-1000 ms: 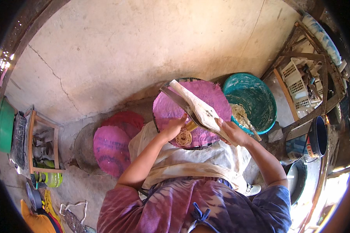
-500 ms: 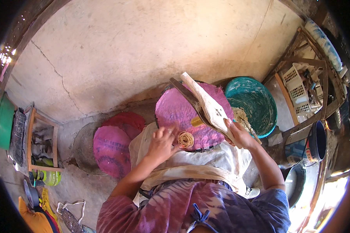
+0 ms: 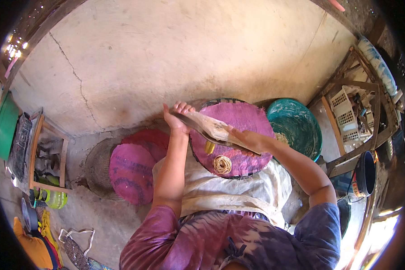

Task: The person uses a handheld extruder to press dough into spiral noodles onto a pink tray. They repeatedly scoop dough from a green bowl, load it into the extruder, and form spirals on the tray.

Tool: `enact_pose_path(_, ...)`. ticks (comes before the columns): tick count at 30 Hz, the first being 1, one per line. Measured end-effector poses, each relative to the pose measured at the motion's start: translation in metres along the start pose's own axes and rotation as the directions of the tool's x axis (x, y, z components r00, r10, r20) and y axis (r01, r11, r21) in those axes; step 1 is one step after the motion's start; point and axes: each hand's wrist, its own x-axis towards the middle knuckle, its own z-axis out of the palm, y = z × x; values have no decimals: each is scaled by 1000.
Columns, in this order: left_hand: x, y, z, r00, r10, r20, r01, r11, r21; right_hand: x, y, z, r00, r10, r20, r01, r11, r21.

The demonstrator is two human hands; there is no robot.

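A long wooden hand press (image 3: 211,128), made of two pale and dark bars with a brass-coloured tube (image 3: 209,147) pointing down from it, is held slantwise in front of me. My left hand (image 3: 179,116) wraps around its upper left end. Lower down on the right, my right hand (image 3: 246,138) is closed over the other end. Below the tube, a coil of thin pale strands (image 3: 222,165) lies on the pink cloth (image 3: 249,118) covering a round tray with a dark rim (image 3: 227,100). A white cloth (image 3: 202,189) is spread across my lap under the tray.
A teal basin (image 3: 318,135) smeared with pale residue stands right of the tray, with dough (image 3: 281,137) in it. To the left lie pink (image 3: 130,173) and red (image 3: 144,138) rounds. A wooden rack with a white basket (image 3: 344,112) and a dark bucket (image 3: 369,173) stand right; the wall rises ahead.
My left hand has gone from beside the coil up to the press's far end and closed on it. The press has swung left and lies flatter, its tube now above the coil.
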Motion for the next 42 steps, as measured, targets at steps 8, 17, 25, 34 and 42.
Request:
enact_pose_path(8,-5,19,-1,996,82,26,-81,997,-8,1,-15,-4,996,-6,-86,-8,986,-168)
enact_pose_path(17,-14,23,37,991,116,-59,-109,988,113,-12,-19,-6,993,-61,-104,46,989,-138)
enact_pose_path(25,4,-14,13,1000,-4,26,2,996,88,-7,21,-11,950,-82,-301,30,984,-174)
enact_pose_path(34,-51,-23,-21,912,-294,-286,266,-108,958,-7,44,-5,955,-113,-276,99,993,-63)
enact_pose_path(42,-43,-26,-57,855,-377,-357,292,-218,931,-3,49,-1,921,-177,-348,171,984,-49)
